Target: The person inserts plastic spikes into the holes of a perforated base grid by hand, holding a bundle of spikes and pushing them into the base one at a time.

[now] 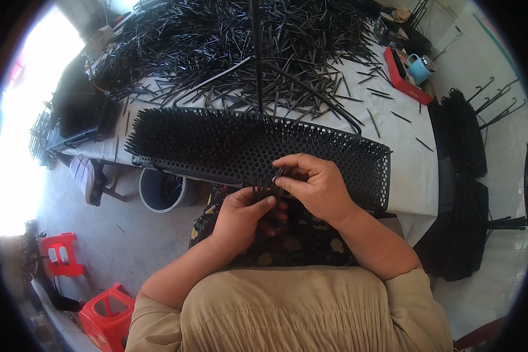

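My left hand [244, 210] is closed around several thin black sticks [259, 189] just in front of the near edge of a black perforated tray [311, 144]. Thumb and fingers of my right hand [311, 180] pinch dark pieces of the same sort beside them. The tray's left half is packed with upright black sticks [188, 138], while bare holes show across its middle and right. A wire handle [217, 75] rises from the tray's far side. Fingertips partly hide what the right hand grips.
Behind the tray a big heap of black sticks [229, 41] covers the white-clothed table [410, 176]. At the far right are a red box [400, 79] and a blue mug [419, 69]. A grey bucket [164, 190] stands below left, red stools [107, 317] farther down. Filled black racks [463, 135] hang at right.
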`<state>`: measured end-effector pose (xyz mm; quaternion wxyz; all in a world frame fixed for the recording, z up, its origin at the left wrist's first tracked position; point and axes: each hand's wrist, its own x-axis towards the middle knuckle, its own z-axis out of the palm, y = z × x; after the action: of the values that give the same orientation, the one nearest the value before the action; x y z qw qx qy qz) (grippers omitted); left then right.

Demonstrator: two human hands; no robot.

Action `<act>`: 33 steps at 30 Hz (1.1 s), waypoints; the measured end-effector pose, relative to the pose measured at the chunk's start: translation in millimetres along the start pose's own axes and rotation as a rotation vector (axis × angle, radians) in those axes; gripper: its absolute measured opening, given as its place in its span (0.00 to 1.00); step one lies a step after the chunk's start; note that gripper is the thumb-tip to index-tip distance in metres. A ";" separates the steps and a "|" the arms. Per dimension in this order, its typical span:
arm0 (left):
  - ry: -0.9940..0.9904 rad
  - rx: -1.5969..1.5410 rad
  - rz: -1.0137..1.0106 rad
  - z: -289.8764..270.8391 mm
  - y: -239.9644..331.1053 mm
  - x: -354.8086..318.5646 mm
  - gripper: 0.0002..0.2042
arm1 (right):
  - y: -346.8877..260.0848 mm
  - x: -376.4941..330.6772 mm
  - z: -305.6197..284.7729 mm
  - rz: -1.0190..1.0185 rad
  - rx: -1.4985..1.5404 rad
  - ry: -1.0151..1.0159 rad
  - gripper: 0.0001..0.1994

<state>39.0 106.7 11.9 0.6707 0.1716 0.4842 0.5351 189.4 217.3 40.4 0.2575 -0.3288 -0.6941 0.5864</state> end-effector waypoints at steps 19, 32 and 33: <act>-0.062 -0.142 -0.291 -9.8 1.9 5.9 0.10 | 20.4 27.2 -64.0 -0.584 -0.302 0.592 0.06; 0.021 -0.085 -0.221 -5.8 0.7 4.9 0.11 | 14.8 46.4 -63.7 -0.720 -0.857 0.476 0.10; 0.029 -0.074 -0.203 -7.2 -0.8 4.7 0.11 | 15.4 48.3 -63.2 -0.724 -0.874 0.455 0.11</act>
<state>33.2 108.5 5.7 0.7203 0.0891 0.4886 0.4844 207.3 296.1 35.2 0.4235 -0.2643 -0.8657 0.0379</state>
